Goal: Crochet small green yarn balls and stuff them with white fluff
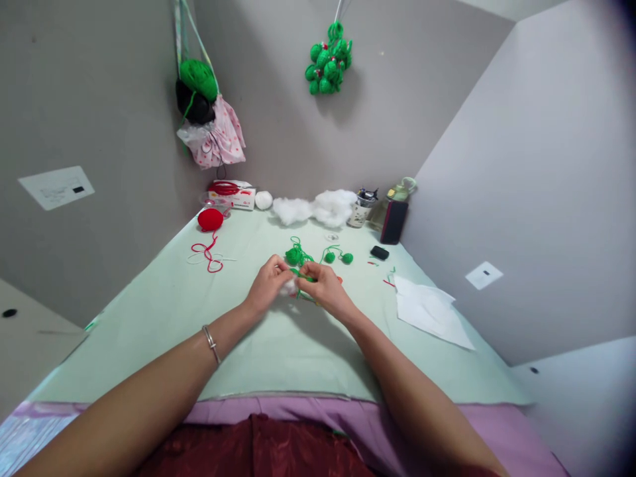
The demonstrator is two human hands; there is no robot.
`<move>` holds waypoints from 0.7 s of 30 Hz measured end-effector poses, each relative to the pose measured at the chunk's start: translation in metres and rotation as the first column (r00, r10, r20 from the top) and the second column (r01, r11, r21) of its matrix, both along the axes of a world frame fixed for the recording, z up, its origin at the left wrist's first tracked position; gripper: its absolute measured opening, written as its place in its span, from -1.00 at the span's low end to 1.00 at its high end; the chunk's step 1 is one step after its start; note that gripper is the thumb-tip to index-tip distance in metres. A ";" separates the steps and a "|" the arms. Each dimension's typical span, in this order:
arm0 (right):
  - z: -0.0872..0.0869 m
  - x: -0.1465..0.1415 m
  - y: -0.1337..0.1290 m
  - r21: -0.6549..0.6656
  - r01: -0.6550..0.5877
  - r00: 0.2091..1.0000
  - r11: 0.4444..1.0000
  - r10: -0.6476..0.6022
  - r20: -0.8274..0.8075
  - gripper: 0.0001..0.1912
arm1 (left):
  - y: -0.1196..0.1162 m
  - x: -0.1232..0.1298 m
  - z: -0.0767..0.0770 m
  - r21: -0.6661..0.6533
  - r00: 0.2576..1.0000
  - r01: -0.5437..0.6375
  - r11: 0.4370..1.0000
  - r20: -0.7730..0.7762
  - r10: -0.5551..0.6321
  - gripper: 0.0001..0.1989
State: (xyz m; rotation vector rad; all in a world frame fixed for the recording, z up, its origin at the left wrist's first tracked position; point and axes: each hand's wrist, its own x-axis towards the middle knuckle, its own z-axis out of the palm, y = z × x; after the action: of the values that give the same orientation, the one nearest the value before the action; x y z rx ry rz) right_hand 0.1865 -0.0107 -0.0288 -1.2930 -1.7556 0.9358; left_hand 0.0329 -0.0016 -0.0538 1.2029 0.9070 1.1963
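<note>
Fingers pinch green yarnwork — long axis roughly left-right.

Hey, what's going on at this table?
Someone's left hand and right hand are close together over the table, working on a small piece of green yarn work, with a bit of white stuffing by the left fingers. Just beyond lie a tangle of green yarn and two small green balls. A red yarn ball sits off to the left, and larger white stuffing clumps lie near the wall.
</note>
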 end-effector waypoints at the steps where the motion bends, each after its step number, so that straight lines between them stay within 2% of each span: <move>1: -0.002 0.002 0.002 0.004 0.016 1.000 1.000 -0.016 0.001 -0.84 | -0.001 -0.001 0.002 -0.004 1.000 0.017 1.000 0.013 -0.017 -0.77; 5: -0.006 0.006 0.006 0.054 0.134 0.991 0.990 -0.134 -0.003 -0.81 | -0.006 -0.003 0.006 0.004 0.997 0.054 0.999 0.048 -0.054 -0.68; 7: -0.006 0.006 0.006 0.067 0.153 0.988 0.986 -0.153 -0.011 -0.80 | -0.006 -0.004 0.006 0.013 0.997 0.063 0.998 0.049 -0.064 -0.63; 10: -0.002 0.005 0.005 0.048 0.096 0.995 0.994 -0.095 -0.029 -0.74 | -0.003 -0.005 0.005 0.016 0.998 0.057 0.998 0.034 -0.058 -0.59; 14: 0.003 0.009 0.007 -0.010 0.020 0.998 1.000 -0.021 -0.058 -0.70 | 0.004 -0.012 0.005 0.023 1.000 -0.022 0.999 0.022 0.022 -0.65; 16: 0.003 0.019 0.013 -0.011 0.078 0.995 0.997 -0.078 -0.066 -0.64 | 0.008 -0.017 0.007 0.031 0.997 -0.075 0.997 0.028 0.074 -0.69; 18: 0.003 0.034 0.021 0.024 0.192 0.980 0.981 -0.190 -0.063 -0.64 | 0.010 -0.021 0.009 0.037 0.993 -0.108 0.993 0.040 0.107 -0.70; 21: 0.004 0.054 0.029 0.148 0.380 0.925 0.913 -0.376 -0.055 -0.73 | 0.010 -0.023 0.014 0.049 0.992 -0.119 0.992 0.056 0.116 -0.70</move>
State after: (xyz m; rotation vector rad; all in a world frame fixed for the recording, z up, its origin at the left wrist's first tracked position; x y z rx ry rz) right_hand 0.2402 0.0185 -0.0248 -1.4430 -1.4526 0.5791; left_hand 0.0095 0.0082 -0.0401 1.1668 0.9216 1.3479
